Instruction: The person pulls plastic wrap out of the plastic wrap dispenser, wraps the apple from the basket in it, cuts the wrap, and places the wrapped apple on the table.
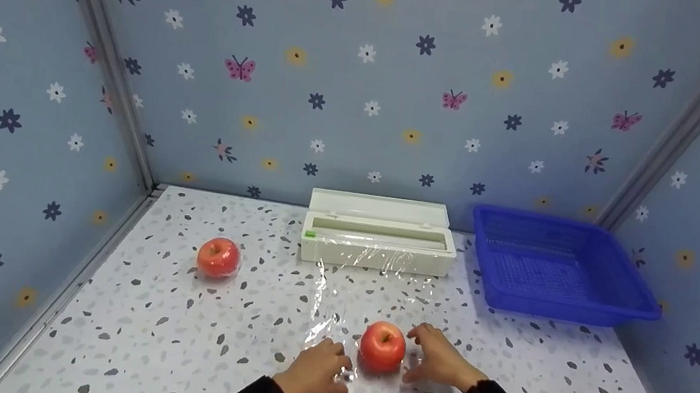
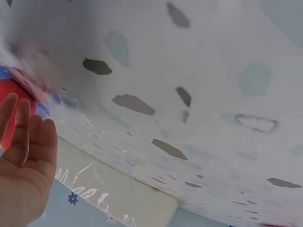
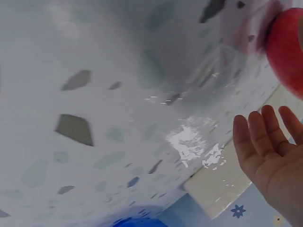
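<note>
A red apple (image 1: 382,347) stands on a sheet of clear cling film (image 1: 326,307) spread over the table. Left of the apple is my left hand (image 1: 316,374), its fingers loosely bent and no grip on the fruit. On the other side, my right hand (image 1: 440,361) curves beside the apple with thumb and fingers apart; a small gap shows between them. In the right wrist view the right fingers (image 3: 259,135) look relaxed and hold nothing. The film runs back to a white cling film dispenser box (image 1: 376,256), whose lid is up and whose roll shows inside.
Another apple (image 1: 219,257), with a shiny film around it, sits at the left of the speckled table (image 1: 173,328). A blue plastic basket (image 1: 563,309) stands at the back right. Flower-patterned panels (image 1: 363,91) enclose the back and both sides.
</note>
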The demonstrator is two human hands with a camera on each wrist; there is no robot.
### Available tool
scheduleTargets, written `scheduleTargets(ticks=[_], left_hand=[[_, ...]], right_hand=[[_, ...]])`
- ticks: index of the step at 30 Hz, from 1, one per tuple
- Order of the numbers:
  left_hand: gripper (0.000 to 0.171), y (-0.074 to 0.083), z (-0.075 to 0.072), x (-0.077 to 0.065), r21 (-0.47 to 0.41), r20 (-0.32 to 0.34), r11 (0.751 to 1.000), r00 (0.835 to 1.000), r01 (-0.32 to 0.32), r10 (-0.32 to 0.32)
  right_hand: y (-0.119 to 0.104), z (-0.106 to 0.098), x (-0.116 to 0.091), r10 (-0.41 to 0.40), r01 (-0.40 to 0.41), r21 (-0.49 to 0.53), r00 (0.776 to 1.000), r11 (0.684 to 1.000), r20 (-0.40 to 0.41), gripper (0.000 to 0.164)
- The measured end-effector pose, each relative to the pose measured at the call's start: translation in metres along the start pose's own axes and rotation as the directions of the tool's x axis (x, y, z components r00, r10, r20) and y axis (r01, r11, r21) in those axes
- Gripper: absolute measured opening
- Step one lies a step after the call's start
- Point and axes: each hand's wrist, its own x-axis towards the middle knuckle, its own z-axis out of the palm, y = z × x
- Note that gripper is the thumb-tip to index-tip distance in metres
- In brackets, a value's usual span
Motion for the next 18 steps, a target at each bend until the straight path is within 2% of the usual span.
scheduleTargets(ticks=[5,12,15,18], left_hand=[[0.034,-0.001,0.003,0.001,-0.026,0.037,0.998,0.997,0.062,-0.061],[0.02,0.002,0.008,0.006,-0.035,0.065,0.996,0.995,0.082,-0.08],[0.016,0.003,0.011,0.009,-0.008,0.051,0.998,0.997,0.059,-0.058],[0.015,0.004,0.014,0.01,0.081,0.002,0.997,1.0,-0.014,0.014]], right_hand=[[0.009,0.007,-0.005,0.001,-0.001,0.003,0.997,1.0,0.076,0.056],[0.018,0.011,-0.006,-0.085,0.092,-0.067,0.991,0.993,0.108,0.032],[0.022,0.011,-0.007,-0.104,0.111,-0.071,0.989,0.991,0.101,0.022],[0.025,0.013,-0.008,-0.14,0.146,-0.066,0.986,0.987,0.088,0.013]])
